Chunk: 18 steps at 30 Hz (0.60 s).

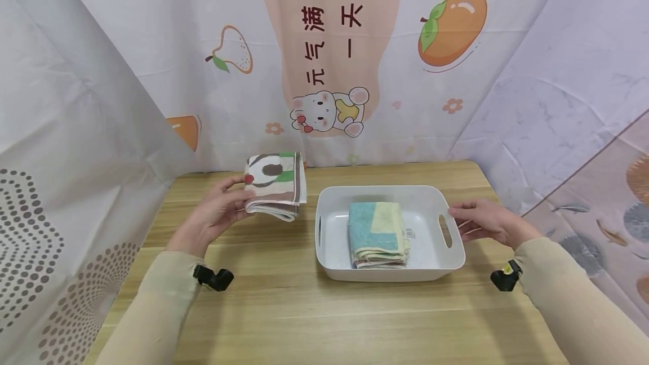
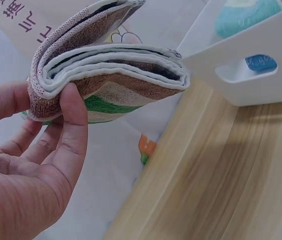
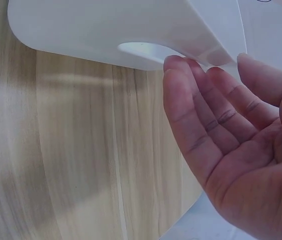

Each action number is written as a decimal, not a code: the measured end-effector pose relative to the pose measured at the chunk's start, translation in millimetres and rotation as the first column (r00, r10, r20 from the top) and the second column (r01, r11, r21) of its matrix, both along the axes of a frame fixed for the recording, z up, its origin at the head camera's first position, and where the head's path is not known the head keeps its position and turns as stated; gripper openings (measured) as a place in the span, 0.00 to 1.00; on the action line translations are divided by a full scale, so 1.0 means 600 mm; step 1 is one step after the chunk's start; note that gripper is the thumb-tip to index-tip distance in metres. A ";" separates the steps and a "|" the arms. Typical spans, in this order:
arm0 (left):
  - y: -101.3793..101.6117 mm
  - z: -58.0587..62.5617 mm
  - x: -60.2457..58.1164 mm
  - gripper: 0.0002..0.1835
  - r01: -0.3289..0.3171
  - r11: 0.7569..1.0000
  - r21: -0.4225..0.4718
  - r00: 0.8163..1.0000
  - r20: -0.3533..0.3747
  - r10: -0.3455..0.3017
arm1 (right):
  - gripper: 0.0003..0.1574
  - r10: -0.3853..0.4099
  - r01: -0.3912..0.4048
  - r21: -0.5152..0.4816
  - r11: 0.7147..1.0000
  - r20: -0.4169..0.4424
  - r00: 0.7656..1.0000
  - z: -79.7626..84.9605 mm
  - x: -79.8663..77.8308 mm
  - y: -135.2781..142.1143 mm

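Observation:
My left hand (image 1: 219, 207) pinches a folded towel (image 1: 274, 182) by its left edge, thumb on one side and fingers on the other. Brown, white and green patterning covers the towel, and its stacked folds (image 2: 116, 67) show in the left wrist view. To its right stands a white plastic basket (image 1: 324, 252) with an oval handle hole at each end. Inside lies a folded blue and yellow towel (image 1: 372, 227), with more folded layers under it. My right hand (image 1: 484, 221) is at the basket's right end, its loosely bent fingertips (image 3: 175, 82) right by the handle hole.
The basket rests on a wood-grain table (image 1: 304, 320). A printed white curtain (image 1: 218, 4) hangs behind the table's far edge, and patterned cloth (image 1: 45, 128) hangs along both sides. Each wrist wears a small black camera mount (image 1: 214, 278).

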State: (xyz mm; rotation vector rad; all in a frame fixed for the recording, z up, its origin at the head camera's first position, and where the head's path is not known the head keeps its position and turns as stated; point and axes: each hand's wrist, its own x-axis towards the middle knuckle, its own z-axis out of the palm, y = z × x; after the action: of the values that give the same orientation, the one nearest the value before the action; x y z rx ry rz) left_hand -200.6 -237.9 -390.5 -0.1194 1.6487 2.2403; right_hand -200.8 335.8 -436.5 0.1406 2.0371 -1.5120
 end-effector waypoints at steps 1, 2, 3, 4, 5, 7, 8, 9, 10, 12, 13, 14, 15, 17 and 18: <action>0.002 0.001 0.000 0.28 0.004 1.000 0.002 1.000 -0.001 -0.004 | 0.31 0.001 -0.001 0.001 1.000 -0.002 1.000 0.000 0.000 0.001; 0.005 0.002 0.000 0.28 0.008 1.000 0.002 1.000 -0.006 -0.008 | 0.31 0.003 -0.003 0.003 1.000 -0.006 1.000 0.001 -0.001 0.001; 0.007 0.004 0.000 0.28 0.012 1.000 0.002 1.000 -0.009 -0.012 | 0.31 0.005 -0.005 0.006 1.000 -0.012 1.000 0.002 -0.001 0.002; 0.010 0.005 0.000 0.28 0.015 1.000 0.004 1.000 -0.009 -0.015 | 0.31 0.002 -0.002 0.010 1.000 -0.016 1.000 0.003 -0.001 0.002; 0.014 0.006 0.000 0.28 0.017 1.000 0.007 1.000 -0.010 -0.017 | 0.31 -0.002 0.002 0.011 1.000 -0.020 1.000 0.004 -0.001 0.002; 0.020 0.009 -0.001 0.28 0.017 1.000 0.013 1.000 -0.012 -0.017 | 0.30 -0.006 0.007 0.010 1.000 -0.034 0.999 0.007 -0.002 0.002; 0.023 0.010 -0.001 0.28 0.016 1.000 0.014 1.000 -0.013 -0.016 | 0.30 -0.007 0.008 0.012 1.000 -0.044 0.999 0.009 -0.003 0.001; 0.026 0.010 -0.002 0.29 0.016 1.000 0.017 1.000 -0.011 -0.016 | 0.29 -0.008 0.008 0.015 1.000 -0.052 0.999 0.012 -0.003 0.000; 0.029 0.011 -0.002 0.28 0.015 1.000 0.020 1.000 -0.010 -0.015 | 0.29 -0.010 0.011 0.017 1.000 -0.058 0.998 0.013 -0.004 -0.001; 0.034 0.012 -0.003 0.28 0.015 1.000 0.026 1.000 -0.010 -0.015 | 0.30 -0.007 0.008 0.021 1.000 -0.071 0.997 0.017 -0.004 -0.004; 0.037 0.012 -0.003 0.28 0.016 0.999 0.028 1.000 -0.011 -0.016 | 0.30 -0.005 0.007 0.024 1.000 -0.077 0.997 0.019 -0.005 -0.005; 0.040 0.012 -0.004 0.27 0.019 0.999 0.031 1.000 -0.013 -0.018 | 0.31 -0.008 0.010 0.027 1.000 -0.081 0.997 0.020 -0.005 -0.005; 0.043 0.013 -0.004 0.27 0.022 0.999 0.035 1.000 -0.014 -0.021 | 0.31 -0.016 0.018 0.028 0.999 -0.085 0.996 0.021 -0.006 -0.007; 0.049 0.013 -0.004 0.26 0.028 0.999 0.039 0.999 -0.018 -0.027 | 0.31 -0.030 0.033 0.029 0.999 -0.098 0.995 0.026 -0.007 -0.009; 0.052 0.014 -0.004 0.26 0.032 0.999 0.035 0.999 -0.020 -0.031 | 0.32 -0.037 0.041 0.035 0.999 -0.115 0.993 0.029 -0.008 -0.010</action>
State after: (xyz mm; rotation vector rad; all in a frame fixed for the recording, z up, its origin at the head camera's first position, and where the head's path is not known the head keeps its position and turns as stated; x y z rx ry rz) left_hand -202.9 -206.5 -382.1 -0.0621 1.6091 2.2528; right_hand -205.5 329.5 -419.3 0.1119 2.1644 -1.5386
